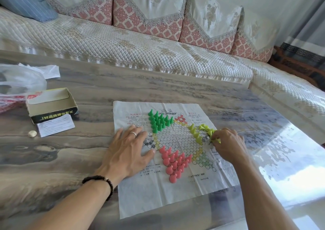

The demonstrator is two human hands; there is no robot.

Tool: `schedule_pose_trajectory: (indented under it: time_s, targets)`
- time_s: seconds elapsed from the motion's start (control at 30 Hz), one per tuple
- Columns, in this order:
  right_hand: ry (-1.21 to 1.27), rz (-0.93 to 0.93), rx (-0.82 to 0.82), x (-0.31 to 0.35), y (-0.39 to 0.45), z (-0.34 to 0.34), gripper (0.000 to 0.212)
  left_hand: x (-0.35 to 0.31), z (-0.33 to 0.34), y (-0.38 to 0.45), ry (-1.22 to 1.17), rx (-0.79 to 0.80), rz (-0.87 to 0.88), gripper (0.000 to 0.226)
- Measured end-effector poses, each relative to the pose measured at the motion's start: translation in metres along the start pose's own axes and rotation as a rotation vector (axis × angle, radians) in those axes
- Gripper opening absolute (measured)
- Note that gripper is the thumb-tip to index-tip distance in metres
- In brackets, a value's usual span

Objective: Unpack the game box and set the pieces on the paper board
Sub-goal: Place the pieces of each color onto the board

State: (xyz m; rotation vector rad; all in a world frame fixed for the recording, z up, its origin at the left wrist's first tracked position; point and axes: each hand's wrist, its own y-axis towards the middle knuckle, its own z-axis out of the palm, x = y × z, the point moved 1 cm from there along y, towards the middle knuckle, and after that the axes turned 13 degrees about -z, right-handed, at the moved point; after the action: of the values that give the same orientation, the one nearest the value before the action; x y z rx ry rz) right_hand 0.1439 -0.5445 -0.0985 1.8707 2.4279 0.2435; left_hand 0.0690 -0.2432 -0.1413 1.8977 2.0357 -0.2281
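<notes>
— Paper, thin and creased: the paper board (175, 185) lies flat on the marbled worktop (70, 159), and from the head view everything sits around it. Where are the pieces?

— Green pieces (159, 120) stand packed on the board's far-left star point, pink pieces (174, 163) on the near point. The yellow pieces (198, 133) are scattered at the right point, several tipped over.

— And the hands?

— The left hand (130, 150) lies flat with fingers spread, pressing the board's left edge. The right hand (226, 143) is at the board's right edge, its fingers curled round a small cluster of yellow pieces.

— The game box (51, 104)?

— Open, well left of the board, with a printed slip (56, 126) just beside it, a coin (32, 133) near that, and plastic bags (21, 82) beyond.

— How will the pieces handle?

— Light hollow plastic, I'd judge, with narrow tops and wide bases: easy to topple. Best pinched by the tip, one at a time, and set base-down on a circle. The sheet looks likely to slide, so the pinning hand matters.
</notes>
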Motion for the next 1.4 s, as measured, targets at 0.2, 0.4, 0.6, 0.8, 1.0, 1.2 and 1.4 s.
schedule_pose_trajectory:
  time_s: [0.2, 0.4, 0.6, 0.8, 1.0, 1.2, 1.4]
  targets:
    - [0.010, -0.017, -0.055, 0.002, 0.002, -0.001, 0.014, 0.000, -0.001, 0.000, 0.000, 0.003, -0.002, 0.069]
    - [0.136, -0.033, -0.170, 0.002, 0.002, -0.004, 0.017, -0.001, -0.001, 0.000, -0.003, 0.001, 0.002, 0.068]
    - [0.235, -0.021, -0.224, -0.003, -0.014, -0.022, 0.019, 0.000, 0.000, 0.000, -0.008, 0.004, 0.002, 0.068]
    - [0.248, -0.007, 0.053, -0.008, -0.024, -0.018, 0.027, 0.000, 0.001, 0.001, -0.016, -0.003, -0.005, 0.067]
    - [0.205, -0.031, 0.074, -0.005, -0.022, -0.011, 0.011, 0.000, 0.002, 0.002, -0.015, -0.001, -0.005, 0.068]
    - [0.323, -0.046, -0.027, 0.015, -0.014, -0.017, 0.004, 0.001, 0.002, 0.001, -0.019, 0.007, -0.004, 0.070]
    - [0.326, -0.071, 0.064, 0.022, -0.010, -0.012, 0.029, 0.000, 0.001, 0.001, -0.020, 0.009, -0.009, 0.069]
